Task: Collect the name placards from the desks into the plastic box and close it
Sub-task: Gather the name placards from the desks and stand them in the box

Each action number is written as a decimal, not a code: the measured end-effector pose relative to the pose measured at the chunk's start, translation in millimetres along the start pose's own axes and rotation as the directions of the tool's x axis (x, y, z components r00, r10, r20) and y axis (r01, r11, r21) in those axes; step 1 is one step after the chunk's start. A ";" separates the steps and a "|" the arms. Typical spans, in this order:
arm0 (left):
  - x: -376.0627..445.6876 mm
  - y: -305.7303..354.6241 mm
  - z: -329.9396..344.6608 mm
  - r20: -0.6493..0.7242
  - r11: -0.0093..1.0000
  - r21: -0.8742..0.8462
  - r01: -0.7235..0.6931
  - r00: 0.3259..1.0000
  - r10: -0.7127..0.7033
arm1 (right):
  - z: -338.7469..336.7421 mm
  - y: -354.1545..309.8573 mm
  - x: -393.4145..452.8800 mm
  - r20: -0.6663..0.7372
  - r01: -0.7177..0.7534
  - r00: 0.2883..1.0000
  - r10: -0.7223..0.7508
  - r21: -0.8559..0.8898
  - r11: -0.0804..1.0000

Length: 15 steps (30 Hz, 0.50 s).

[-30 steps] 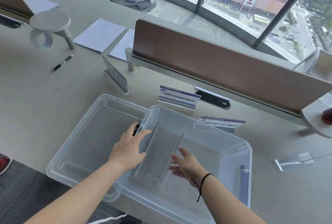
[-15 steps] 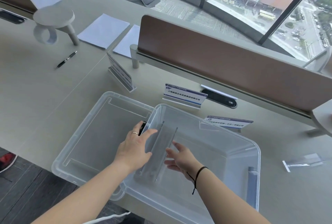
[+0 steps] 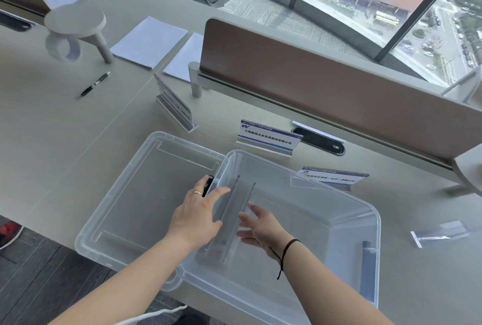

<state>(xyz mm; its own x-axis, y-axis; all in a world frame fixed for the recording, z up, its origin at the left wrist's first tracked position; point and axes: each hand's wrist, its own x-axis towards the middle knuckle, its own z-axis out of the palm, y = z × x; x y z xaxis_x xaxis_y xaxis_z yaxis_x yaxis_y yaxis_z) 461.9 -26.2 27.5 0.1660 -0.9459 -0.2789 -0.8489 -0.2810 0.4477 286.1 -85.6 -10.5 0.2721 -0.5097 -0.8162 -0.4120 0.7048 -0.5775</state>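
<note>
Two hands reach down into the clear plastic box (image 3: 336, 199), which sits open on the pale desk (image 3: 52, 126) near its front edge. The left hand (image 3: 198, 216), a ring on one finger, lies with fingers straight and spread against the left side of a clear placard (image 3: 229, 220) lying inside the box; the right hand (image 3: 263, 227) has its fingers loosely extended, fingertips touching the placard's right edge, a dark cord round the wrist. Neither hand curls round anything. The box's lid (image 3: 135, 194) lies flat on the desk just to the left, touching the box wall, and a small black object (image 3: 208, 185) sits between lid and box beside the left hand; what it is, I cannot tell.

Beyond the box, three more placards stand on the desk: one with a blue-striped card (image 3: 268, 138) just behind it, another (image 3: 332, 177) close to its far right corner, and a third turned sideways (image 3: 173, 101) further back on the left. A flat clear piece (image 3: 440, 233) lies on the desk to the right of the box. Further left are a black pen (image 3: 95, 84), two stacks of white paper (image 3: 150, 41) and a small round stand (image 3: 75, 22). A brown divider panel (image 3: 326, 77) runs along the back of the desk, with windows behind
</note>
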 end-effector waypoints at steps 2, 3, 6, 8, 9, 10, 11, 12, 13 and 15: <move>0.2 -0.5 0.1 -0.002 1.000 -0.001 0.002 1.000 -0.002 | 0.7 -0.7 0.1 0.000 0.000 1.000 0.000 -0.006 1.000; 0.3 -0.6 0.1 0.000 1.000 -0.003 0.005 1.000 -0.005 | 0.8 -0.8 -0.1 -0.001 0.000 1.000 0.000 -0.012 1.000; 0.0 -0.6 0.8 0.010 1.000 -0.007 0.007 1.000 -0.007 | 0.3 -1.6 -1.3 0.000 -0.007 1.000 0.007 -0.024 1.000; -0.4 -0.5 1.2 0.009 1.000 -0.006 0.000 1.000 0.000 | 1.0 -3.1 -3.5 -0.002 -0.009 1.000 0.009 -0.033 0.999; -0.3 -0.7 1.2 0.007 1.000 -0.005 -0.003 1.000 0.004 | 1.8 -3.7 -4.6 -0.007 -0.008 1.000 0.008 -0.037 0.999; -0.4 -0.8 1.3 0.006 1.000 -0.002 -0.006 1.000 0.006 | 2.7 -3.8 -5.5 -0.011 -0.007 1.000 0.007 -0.036 0.999; -0.5 -0.9 1.2 0.004 1.000 0.001 -0.008 1.000 0.008 | 4.0 -4.1 -6.9 -0.017 -0.006 1.000 0.005 -0.032 0.999; -0.4 -1.0 1.1 0.002 1.000 0.005 -0.010 1.000 0.010 | 5.3 -3.7 -7.8 -0.023 -0.005 1.000 0.005 -0.025 1.000; -0.4 -1.1 1.0 0.001 1.000 0.010 -0.013 1.000 0.013 | 6.7 -3.6 -8.7 -0.032 -0.006 0.999 0.005 -0.020 1.000; -0.2 -1.3 1.0 0.004 1.000 0.018 -0.023 1.000 0.023 | 10.0 -3.0 -10.7 -0.054 -0.004 0.999 0.004 -0.015 1.000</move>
<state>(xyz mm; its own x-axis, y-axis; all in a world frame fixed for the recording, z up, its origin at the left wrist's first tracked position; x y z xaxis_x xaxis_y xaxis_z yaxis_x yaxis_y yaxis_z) 462.5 -25.5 26.2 0.1444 -0.9513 -0.2723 -0.8615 -0.2563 0.4384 293.2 -77.4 -0.2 0.2230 -0.5333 -0.8160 -0.4261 0.6996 -0.5736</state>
